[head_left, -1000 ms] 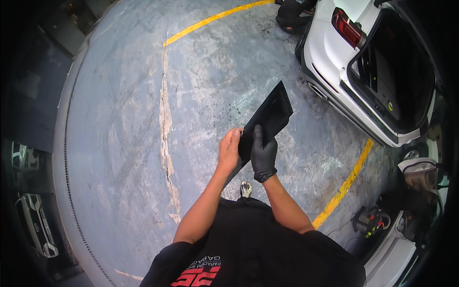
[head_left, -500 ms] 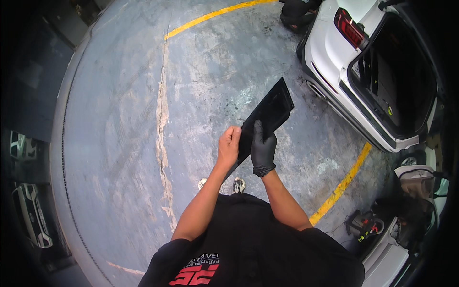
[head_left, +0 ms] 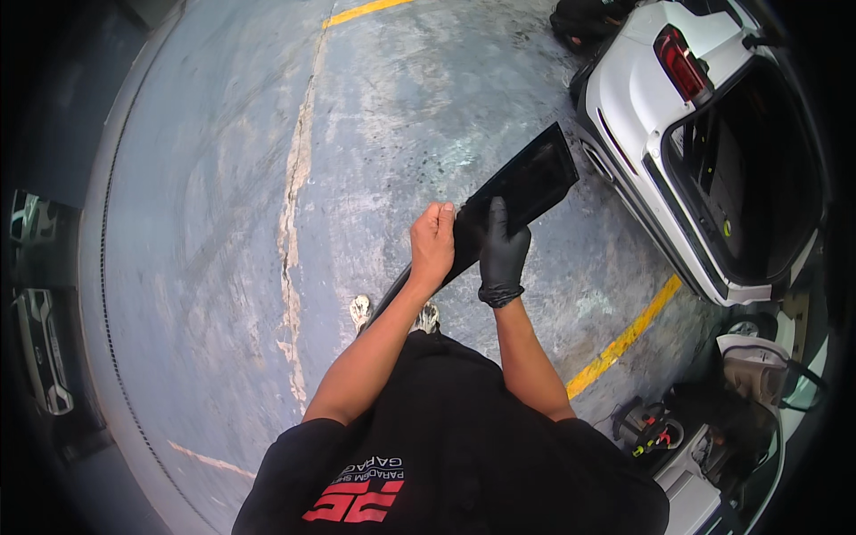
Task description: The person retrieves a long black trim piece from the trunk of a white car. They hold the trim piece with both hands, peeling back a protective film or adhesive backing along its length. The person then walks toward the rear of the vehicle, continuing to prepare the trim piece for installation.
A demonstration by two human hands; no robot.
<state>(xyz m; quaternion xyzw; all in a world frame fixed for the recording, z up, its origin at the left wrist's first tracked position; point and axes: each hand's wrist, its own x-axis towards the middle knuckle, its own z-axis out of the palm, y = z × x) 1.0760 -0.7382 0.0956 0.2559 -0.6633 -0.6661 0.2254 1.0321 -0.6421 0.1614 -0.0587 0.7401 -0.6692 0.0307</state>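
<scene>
My left hand point(head_left: 432, 242) and gloved right hand point(head_left: 505, 257) pinch the black panel point(head_left: 523, 176), its long axis slanting forward-right between them.

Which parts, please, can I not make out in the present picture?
All in the head view:
Right hand: most fingers hidden behind the black panel.
Panel's underside: faces away from the camera.
Panel's lower part: partly covered by the left forearm.
Co-worker: cut off by the upper edge.
White car's cargo area: too dark for details.

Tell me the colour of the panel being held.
The panel is black, seen best in the head view.
</scene>
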